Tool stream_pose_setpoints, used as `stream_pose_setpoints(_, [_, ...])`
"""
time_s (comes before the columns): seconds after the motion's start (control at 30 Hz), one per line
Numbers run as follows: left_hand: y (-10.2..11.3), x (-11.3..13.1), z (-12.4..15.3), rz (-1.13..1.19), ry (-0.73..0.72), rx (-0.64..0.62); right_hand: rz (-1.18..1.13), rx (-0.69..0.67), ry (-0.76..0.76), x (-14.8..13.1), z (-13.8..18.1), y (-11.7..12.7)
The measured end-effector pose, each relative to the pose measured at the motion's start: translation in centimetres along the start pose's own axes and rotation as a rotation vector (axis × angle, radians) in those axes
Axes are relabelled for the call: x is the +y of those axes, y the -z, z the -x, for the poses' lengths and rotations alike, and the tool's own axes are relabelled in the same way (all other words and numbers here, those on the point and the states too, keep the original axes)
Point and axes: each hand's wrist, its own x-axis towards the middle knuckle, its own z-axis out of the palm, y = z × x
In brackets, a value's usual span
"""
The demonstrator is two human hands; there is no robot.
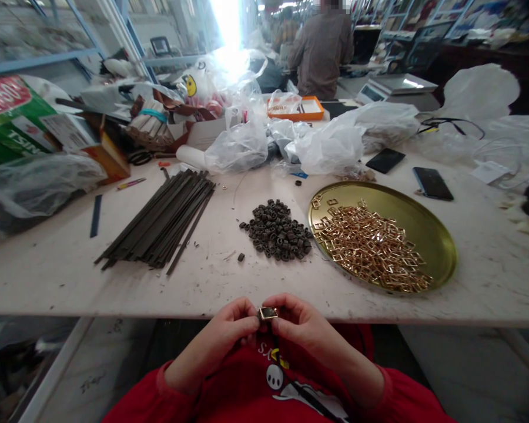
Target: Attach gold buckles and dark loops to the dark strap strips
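My left hand (229, 329) and my right hand (297, 323) meet just below the table's near edge, fingers pinched together on a small gold buckle (268, 313) with a dark strap through it. The strap's tail (286, 367) runs down over my red top. On the table ahead lie a pile of small dark loops (278, 230), a bundle of long dark strips (163, 220) to the left, and a round gold tray (427, 226) heaped with gold buckles (372, 247) to the right.
Clear plastic bags (330, 141) and boxes crowd the table's far side, with an orange tray (311, 108) behind. Two dark phones (432, 183) lie at right. A green carton (9, 117) stands far left. Another person's back (321, 50) shows beyond.
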Motion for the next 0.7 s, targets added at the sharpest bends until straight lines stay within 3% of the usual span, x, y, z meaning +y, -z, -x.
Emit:
stream_pose_setpoints(0.23, [-0.57,0.16,-0.03,-0.13,-0.01,0.078,0.276,0.044,0.056,0.65,-0.12,-0.2])
stream_pose_setpoints(0.47, [-0.49,0.14,0.13,-0.369,-0.039,0.071,0.896,0.176,0.222,0.68,0.14,-0.54])
stream_pose_setpoints(0.6, [-0.07,-0.43,0.03,-0.553,-0.096,0.088,0.987,0.182,0.245,0.93,0.26,-0.42])
stream_pose_setpoints(0.7, [0.17,-0.5,0.12,-0.634,-0.1,0.048,0.956,0.104,0.197,0.98,0.25,-0.29])
